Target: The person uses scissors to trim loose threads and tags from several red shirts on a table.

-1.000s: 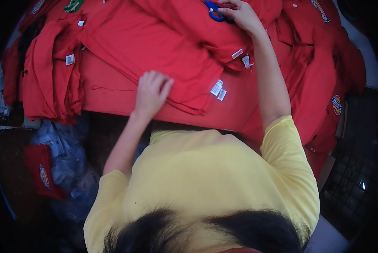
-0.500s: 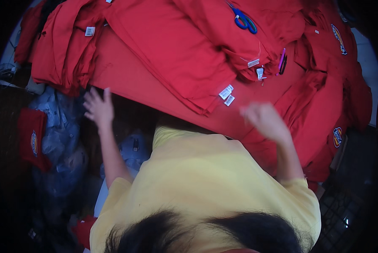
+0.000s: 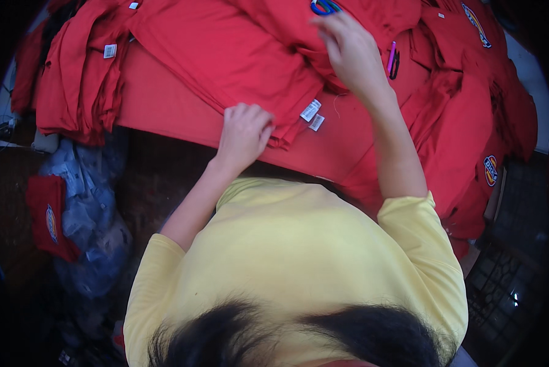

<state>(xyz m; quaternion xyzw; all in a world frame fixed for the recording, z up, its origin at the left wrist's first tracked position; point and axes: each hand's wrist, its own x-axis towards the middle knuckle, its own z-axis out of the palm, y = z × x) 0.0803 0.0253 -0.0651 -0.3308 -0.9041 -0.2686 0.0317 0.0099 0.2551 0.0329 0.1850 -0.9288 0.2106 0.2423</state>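
A folded red garment lies across the middle of the table, with white barcode tags at its near right end. My left hand rests over the garment's near edge, fingers bent and slightly apart. No fold of cloth shows pinched in it. Farther off, my right hand reaches over a bunched red pile. Its thumb stands away from the fingers, which are right by the blue-and-green handles of scissors. The scissors' blades are out of view, and I see no firm hold on them.
A pink pen lies beside a dark one. Folded red garments hang over the table's left end; more red clothing with badges covers its right side. Below left are bluish plastic bags and a red piece with a badge.
My left hand has come right from beyond the table edge onto the garment. My right hand has gone up and away to the scissors. The whole view has shifted a little.
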